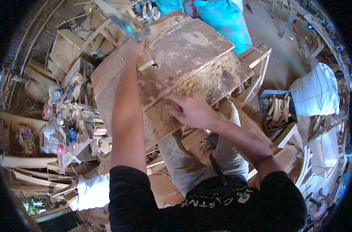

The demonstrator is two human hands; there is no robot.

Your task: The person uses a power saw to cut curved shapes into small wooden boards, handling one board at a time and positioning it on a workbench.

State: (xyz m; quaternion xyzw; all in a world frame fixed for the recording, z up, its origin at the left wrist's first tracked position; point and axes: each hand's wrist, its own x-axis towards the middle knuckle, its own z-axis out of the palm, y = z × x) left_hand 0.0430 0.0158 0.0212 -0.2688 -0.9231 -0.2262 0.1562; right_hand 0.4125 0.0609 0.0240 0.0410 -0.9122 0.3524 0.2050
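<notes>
In front of me is a worn wooden work board [183, 50] with sawdust spread over it. My left hand [132, 49] is at its far left part, smeared by motion, so its fingers cannot be made out. Right by that hand is a long blurred pale and blue object [123, 25] of unclear kind, reaching to the upper left. Just beside the hand lies a small pale wood piece [146, 63] with a thin dark tip sticking out. My right hand [191, 110] is open over the near edge of the board, thumb and index finger apart, holding nothing.
Blue sacks [224, 23] stand beyond the board and a white sack [315, 91] at the right. A dark crate [265, 112] holds wood offcuts. Curved wooden parts [296, 154] are stacked at my right. Scraps and a plastic bottle [53, 149] crowd the left.
</notes>
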